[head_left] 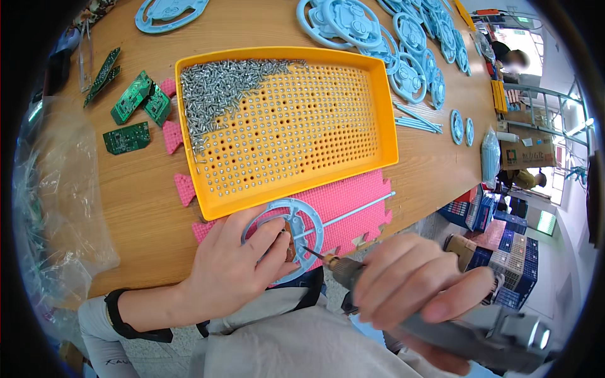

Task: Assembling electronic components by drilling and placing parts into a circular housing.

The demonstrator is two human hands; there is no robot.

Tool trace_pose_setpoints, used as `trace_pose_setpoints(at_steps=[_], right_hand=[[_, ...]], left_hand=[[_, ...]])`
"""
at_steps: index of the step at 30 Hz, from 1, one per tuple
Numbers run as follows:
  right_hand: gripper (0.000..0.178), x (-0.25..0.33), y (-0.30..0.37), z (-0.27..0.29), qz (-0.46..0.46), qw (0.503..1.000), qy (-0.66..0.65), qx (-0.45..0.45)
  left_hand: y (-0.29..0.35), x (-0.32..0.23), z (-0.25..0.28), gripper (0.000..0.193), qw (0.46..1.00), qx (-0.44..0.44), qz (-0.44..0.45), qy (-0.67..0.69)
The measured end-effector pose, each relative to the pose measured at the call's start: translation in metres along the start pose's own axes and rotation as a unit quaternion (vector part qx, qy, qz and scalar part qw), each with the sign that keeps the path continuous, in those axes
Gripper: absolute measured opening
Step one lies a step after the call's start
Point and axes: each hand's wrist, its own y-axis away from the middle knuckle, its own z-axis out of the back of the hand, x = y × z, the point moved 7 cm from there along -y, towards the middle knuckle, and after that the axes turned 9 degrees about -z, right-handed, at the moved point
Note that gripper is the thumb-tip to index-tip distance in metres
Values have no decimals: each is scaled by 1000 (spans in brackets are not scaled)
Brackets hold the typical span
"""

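My left hand (233, 261) is closed on a light-blue toy steering wheel (317, 234) at the table's near edge, pressing a small brown board (290, 249) inside its ring. A thin blue rod runs right from the wheel. In my right hand (416, 280) is a dark electric screwdriver (472, 331), fingers wrapped round its body. Its thin bit points left, the tip at or just over the wheel's inner part; I cannot tell if they touch. Beyond the wheel stands a yellow screw tray (392, 135), with screws in its holes and a loose heap at its far left.
A pink foam mat (353, 211) lies under the tray. Green circuit boards (127, 138) and clear plastic bags (63, 195) are on the left. Many blue steering wheels (353, 22) pile up at the far right, near blue rods (417, 121). Boxes (504, 258) stand beyond the table's right edge.
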Motion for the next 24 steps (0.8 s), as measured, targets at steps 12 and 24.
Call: trace_pose_setpoints(at_steps=[12,24], right_hand=[[17,-21,12,-6,2,999,-16,-28],[17,-25,10,-15,-46,998,26,-30]], left_hand=[[1,1,-2,47,1000,20,3,7],[0,1,0,39,1000,12,-14,-8]])
